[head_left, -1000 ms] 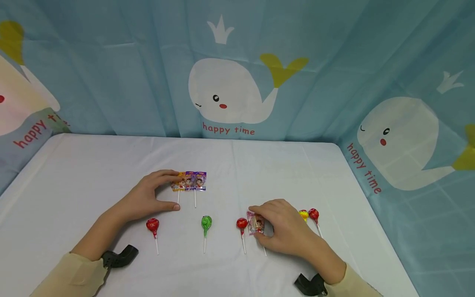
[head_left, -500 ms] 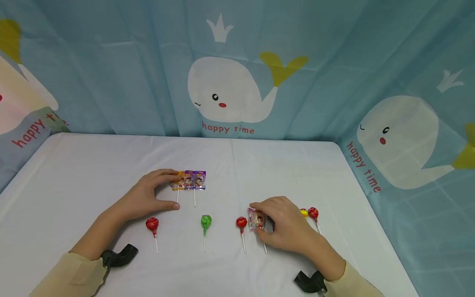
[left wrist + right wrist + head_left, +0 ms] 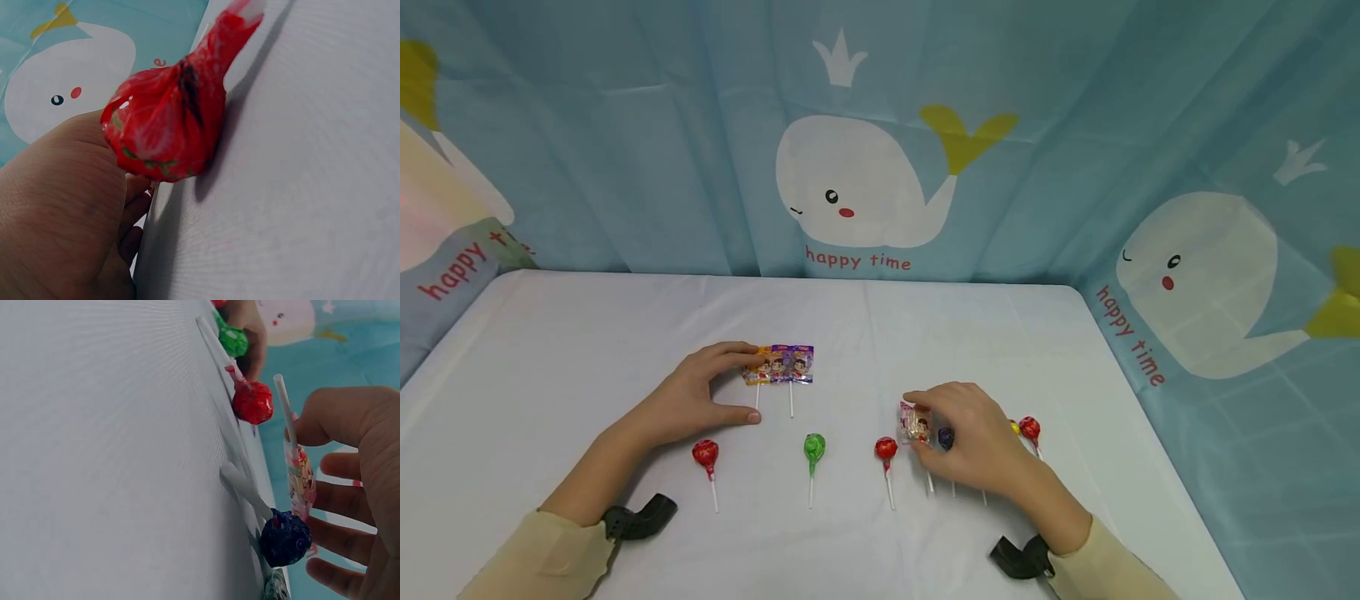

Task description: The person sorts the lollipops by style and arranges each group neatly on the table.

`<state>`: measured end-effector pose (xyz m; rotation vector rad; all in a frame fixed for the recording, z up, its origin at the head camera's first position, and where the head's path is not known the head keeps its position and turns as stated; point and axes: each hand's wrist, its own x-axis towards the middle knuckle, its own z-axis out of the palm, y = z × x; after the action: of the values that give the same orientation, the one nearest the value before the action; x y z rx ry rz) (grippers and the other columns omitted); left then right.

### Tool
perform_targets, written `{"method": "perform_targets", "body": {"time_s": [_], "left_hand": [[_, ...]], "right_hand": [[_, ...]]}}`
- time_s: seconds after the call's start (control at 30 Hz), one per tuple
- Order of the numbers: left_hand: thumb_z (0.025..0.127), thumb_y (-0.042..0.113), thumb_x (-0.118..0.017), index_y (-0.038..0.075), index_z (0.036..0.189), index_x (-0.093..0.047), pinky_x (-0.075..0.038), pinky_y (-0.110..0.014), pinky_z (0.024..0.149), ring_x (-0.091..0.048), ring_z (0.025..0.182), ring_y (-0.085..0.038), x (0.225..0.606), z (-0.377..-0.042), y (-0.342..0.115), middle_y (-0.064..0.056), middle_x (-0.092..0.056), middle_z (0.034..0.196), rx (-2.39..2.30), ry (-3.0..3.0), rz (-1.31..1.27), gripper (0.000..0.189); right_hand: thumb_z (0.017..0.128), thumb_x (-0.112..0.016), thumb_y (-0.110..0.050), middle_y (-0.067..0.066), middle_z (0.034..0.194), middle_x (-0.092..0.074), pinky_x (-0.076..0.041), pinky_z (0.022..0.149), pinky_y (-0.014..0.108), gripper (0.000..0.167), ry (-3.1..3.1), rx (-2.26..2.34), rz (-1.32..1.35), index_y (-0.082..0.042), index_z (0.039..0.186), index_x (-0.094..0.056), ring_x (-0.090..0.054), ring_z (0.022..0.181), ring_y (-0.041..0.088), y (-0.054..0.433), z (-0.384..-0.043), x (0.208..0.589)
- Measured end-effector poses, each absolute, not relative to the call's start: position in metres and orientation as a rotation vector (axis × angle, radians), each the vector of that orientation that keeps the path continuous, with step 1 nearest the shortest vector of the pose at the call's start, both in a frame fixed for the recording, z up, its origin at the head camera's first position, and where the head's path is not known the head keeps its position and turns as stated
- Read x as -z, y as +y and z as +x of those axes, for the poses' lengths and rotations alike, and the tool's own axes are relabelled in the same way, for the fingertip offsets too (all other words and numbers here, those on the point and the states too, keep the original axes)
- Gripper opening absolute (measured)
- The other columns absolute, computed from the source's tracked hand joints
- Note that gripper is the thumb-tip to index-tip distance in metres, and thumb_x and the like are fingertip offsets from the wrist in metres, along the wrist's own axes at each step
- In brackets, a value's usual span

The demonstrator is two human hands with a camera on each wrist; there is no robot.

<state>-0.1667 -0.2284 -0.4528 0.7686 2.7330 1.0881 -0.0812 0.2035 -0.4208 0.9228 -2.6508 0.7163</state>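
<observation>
My right hand pinches a flat, pink-wrapped lollipop between thumb and fingers. In the right wrist view this lollipop is raised off the white cloth, its stick by the thumb. Just beside it lies a dark blue round lollipop, partly behind the right hand. My left hand rests at the far left, fingertips on the left end of a row of flat lollipops in orange and purple wrappers. Its thumb lies apart, near the stick ends. A red round lollipop fills the left wrist view.
On the white table a red lollipop, a green one and another red one lie spaced along the front. Yellow and red lollipops show behind the right hand. A whale-print curtain hangs behind.
My right hand has moved away from me with the pink-wrapped lollipop, and the dark blue lollipop shows more now. The left hand has stayed in place.
</observation>
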Motion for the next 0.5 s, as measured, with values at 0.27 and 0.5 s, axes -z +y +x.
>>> {"method": "perform_targets", "body": {"time_s": [0.27, 0.5], "left_hand": [[0.08, 0.049, -0.098, 0.018, 0.148, -0.067, -0.032, -0.075, 0.12, -0.04, 0.152, -0.042, 0.454, -0.167, -0.229, -0.007, -0.054, 0.16, -1.084, 2.74, 0.777, 0.081], [0.08, 0.049, -0.098, 0.017, 0.148, -0.068, -0.033, -0.075, 0.119, -0.04, 0.152, -0.043, 0.454, -0.167, -0.229, -0.008, -0.054, 0.159, -1.085, 2.743, 0.777, 0.081]], "right_hand": [[0.084, -0.09, -0.026, -0.009, 0.12, -0.077, -0.053, 0.107, 0.044, 0.053, -2.637, -0.751, 0.923, -0.015, 0.134, -0.076, -0.069, 0.115, 0.012, 0.195, -0.09, 0.418], [0.084, -0.091, -0.027, -0.007, 0.119, -0.078, -0.055, 0.105, 0.045, 0.052, -2.61, -0.784, 0.927, -0.014, 0.132, -0.077, -0.07, 0.115, 0.014, 0.187, -0.099, 0.416]]}}
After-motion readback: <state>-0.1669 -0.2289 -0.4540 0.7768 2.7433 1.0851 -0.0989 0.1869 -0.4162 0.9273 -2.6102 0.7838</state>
